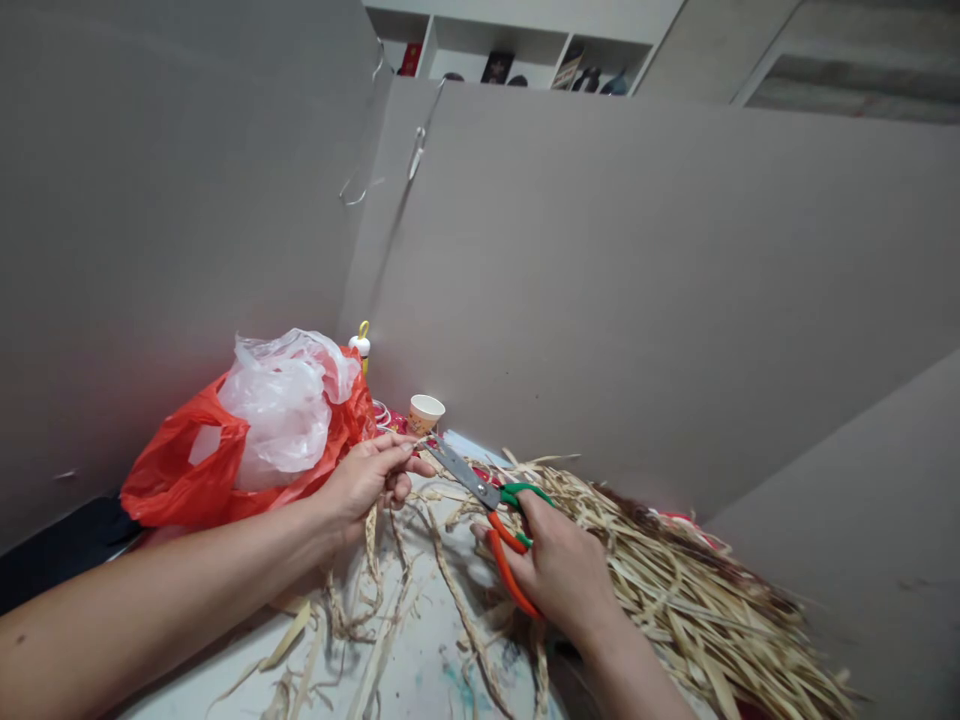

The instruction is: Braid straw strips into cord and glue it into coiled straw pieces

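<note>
1. Two bare hands work above a pale, paint-marked table (405, 655) in a corner between grey partitions (600, 280).
2. The left hand (373, 474) reaches in from the lower left; its thumb and forefinger pinch a thin straw strand (422, 440), while its other fingers curl loosely beneath.
3. The right hand (566, 560) is wrapped around scissors (466, 476) with one green and one orange handle. The blades point up and left, their tips at the strand, just beside the left fingertips. Whether the blades are parted cannot be told.
4. A braided cord (370, 548) hangs below the left hand toward the table; another braid (454, 585) runs between the hands toward the near edge.
5. Loose straw scraps (289, 640) lie at the lower left, and a large heap of dry straw (697, 600) spreads at the right, beyond the right hand.
6. Behind the left hand stands a paper cup (426, 412); farther left, a red plastic bag (176, 465) sits with crumpled white plastic (281, 415) on top.
</note>
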The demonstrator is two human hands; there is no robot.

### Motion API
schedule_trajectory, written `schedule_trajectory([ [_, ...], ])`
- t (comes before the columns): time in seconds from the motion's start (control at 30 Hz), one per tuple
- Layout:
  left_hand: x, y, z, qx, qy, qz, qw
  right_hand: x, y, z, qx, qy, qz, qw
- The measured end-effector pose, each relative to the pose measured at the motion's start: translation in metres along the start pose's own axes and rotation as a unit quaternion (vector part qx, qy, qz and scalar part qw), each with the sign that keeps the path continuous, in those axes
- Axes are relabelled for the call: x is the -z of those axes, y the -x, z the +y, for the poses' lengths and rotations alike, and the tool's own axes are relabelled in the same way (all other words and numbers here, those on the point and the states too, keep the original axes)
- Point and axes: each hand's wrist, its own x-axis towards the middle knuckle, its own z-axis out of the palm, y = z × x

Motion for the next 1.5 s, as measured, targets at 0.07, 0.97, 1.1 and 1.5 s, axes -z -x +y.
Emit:
schedule_trajectory([
  [0.07, -0.001, 0.001, 0.001, 0.008, -0.005, 0.003, 1.0, -0.002, 0.001, 0.0, -0.004, 0.007, 0.008, 1.0],
  [0.97, 0.0, -0.004, 0.0, -0.024, -0.008, 0.043, 0.999, -0.011, 0.005, 0.0, -0.013, 0.023, 0.016, 1.0],
  [1.1, 0.003, -0.005, -0.002, -0.036, -0.015, 0.038, 0.998, -0.009, 0.005, -0.003, -0.001, 0.029, 0.023, 0.999],
  [1.5, 0.002, -0.004, -0.001, -0.081, -0.087, 0.036, 0.992, -0.014, 0.005, -0.004, -0.022, 0.018, 0.018, 0.999],
])
